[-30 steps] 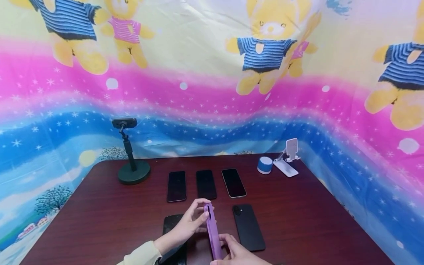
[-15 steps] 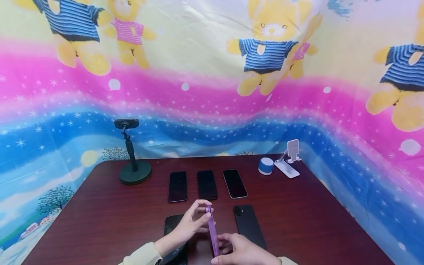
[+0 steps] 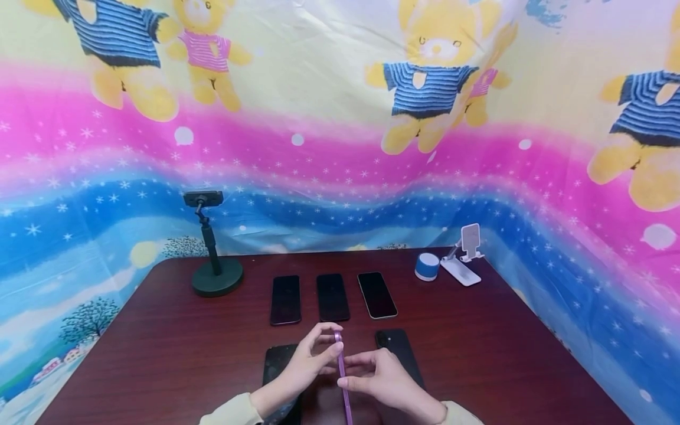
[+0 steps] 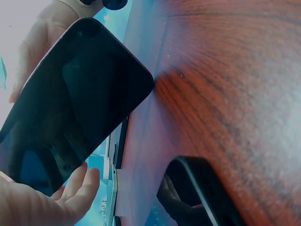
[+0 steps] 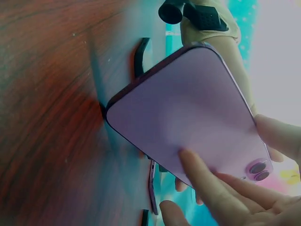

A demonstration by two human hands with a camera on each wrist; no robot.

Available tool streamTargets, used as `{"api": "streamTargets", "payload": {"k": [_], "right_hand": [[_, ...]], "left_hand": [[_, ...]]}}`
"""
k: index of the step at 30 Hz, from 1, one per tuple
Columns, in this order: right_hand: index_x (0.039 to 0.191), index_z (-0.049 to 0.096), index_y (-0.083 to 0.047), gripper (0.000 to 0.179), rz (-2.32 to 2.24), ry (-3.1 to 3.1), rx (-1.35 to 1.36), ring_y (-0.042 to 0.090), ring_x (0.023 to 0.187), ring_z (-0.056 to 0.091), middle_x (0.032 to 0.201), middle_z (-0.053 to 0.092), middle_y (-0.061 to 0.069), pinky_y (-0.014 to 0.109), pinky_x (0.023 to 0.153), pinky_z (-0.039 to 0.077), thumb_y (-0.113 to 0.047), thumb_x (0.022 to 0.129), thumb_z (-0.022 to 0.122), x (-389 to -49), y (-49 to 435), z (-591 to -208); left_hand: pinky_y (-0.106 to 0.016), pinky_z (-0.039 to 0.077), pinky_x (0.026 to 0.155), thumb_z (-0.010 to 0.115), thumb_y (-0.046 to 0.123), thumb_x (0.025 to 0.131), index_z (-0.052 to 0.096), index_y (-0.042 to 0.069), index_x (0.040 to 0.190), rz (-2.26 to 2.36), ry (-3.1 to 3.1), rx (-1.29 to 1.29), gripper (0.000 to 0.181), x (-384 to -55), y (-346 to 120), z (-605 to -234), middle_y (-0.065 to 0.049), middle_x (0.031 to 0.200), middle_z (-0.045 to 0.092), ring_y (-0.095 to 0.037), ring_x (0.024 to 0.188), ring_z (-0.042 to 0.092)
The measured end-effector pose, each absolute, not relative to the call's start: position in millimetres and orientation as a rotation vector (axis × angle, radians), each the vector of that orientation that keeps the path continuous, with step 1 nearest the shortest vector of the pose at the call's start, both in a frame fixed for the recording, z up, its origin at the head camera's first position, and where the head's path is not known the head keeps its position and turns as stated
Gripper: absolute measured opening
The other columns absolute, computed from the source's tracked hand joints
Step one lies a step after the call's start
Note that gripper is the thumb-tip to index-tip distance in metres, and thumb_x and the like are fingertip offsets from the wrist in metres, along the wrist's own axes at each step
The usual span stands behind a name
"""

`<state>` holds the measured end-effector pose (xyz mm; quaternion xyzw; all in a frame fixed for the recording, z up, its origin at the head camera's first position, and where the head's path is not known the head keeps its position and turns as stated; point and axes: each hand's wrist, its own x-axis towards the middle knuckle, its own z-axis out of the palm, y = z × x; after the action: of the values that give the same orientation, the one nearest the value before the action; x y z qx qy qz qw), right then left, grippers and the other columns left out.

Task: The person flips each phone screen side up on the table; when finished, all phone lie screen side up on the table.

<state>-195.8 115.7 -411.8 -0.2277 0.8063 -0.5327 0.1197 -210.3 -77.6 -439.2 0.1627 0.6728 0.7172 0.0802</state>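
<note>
A purple phone (image 3: 347,407) stands on its edge between both hands, seen edge-on in the head view. Its dark screen (image 4: 89,84) faces the left wrist camera, its plain purple back (image 5: 188,94) the right one. The left hand (image 3: 304,365) pinches the phone near its camera end, thumb and fingers on opposite edges. The right hand (image 3: 385,381) grips it lower down, thumb at the near edge and fingertips against the back. Under the left forearm lies a black glossy phone-like slab (image 3: 273,360), partly hidden. A black phone (image 3: 406,348), back up, is partly covered by the right hand.
Behind the hands lie three dark phones in a row: left (image 3: 285,300), middle (image 3: 333,297) and right (image 3: 377,295). A dark green stand (image 3: 216,278) is at back left. A blue-and-white cylinder (image 3: 427,267) and white phone stand (image 3: 461,273) are at back right.
The right hand has moved up along the purple phone, nearer the left hand. The phone has turned until only its thin edge shows in the head view.
</note>
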Motion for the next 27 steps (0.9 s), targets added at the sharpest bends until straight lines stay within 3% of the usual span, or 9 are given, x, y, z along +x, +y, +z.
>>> {"api": "streamTargets", "payload": {"k": [8,14,22,27], "right_hand": [[0.111,0.065,0.015,0.041,-1.681,2.242,-0.658,0.012,0.069,0.071,0.090,0.072,0.022,0.019,0.067,0.056,-0.017,0.085,0.071,-191.3,118.1,-413.3],[0.111,0.062,0.018,0.037,-1.747,2.172,-0.636,0.031,0.066,0.071,0.095,0.069,0.030,0.031,0.064,0.059,-0.011,0.089,0.066,-191.7,119.5,-414.1],[0.111,0.063,0.017,0.034,-1.770,2.166,-0.568,0.043,0.068,0.068,0.091,0.069,0.029,0.039,0.063,0.059,-0.011,0.093,0.061,-194.7,123.6,-422.5],[0.114,0.060,0.018,0.037,-1.757,2.193,-0.500,0.044,0.067,0.068,0.086,0.069,0.030,0.045,0.059,0.058,-0.012,0.094,0.060,-197.6,126.9,-428.3]], "left_hand": [[-0.042,0.057,0.081,0.046,0.022,0.102,0.044,0.003,0.139,2.118,2.054,0.540,0.041,-210.6,-83.8,-443.0,-0.030,0.131,0.047,-0.028,0.090,0.068],[-0.040,0.056,0.084,0.040,0.023,0.104,0.037,0.005,0.146,2.137,1.968,0.557,0.045,-208.9,-90.0,-445.9,-0.031,0.140,0.041,-0.026,0.100,0.067],[-0.036,0.058,0.079,0.045,0.025,0.103,0.040,0.005,0.145,2.106,2.119,0.459,0.047,-204.0,-96.9,-444.6,-0.029,0.134,0.046,-0.019,0.093,0.064],[-0.037,0.058,0.078,0.048,0.013,0.100,0.039,-0.004,0.142,2.126,2.126,0.403,0.046,-202.1,-102.1,-442.9,-0.031,0.129,0.047,-0.023,0.097,0.063]]}}
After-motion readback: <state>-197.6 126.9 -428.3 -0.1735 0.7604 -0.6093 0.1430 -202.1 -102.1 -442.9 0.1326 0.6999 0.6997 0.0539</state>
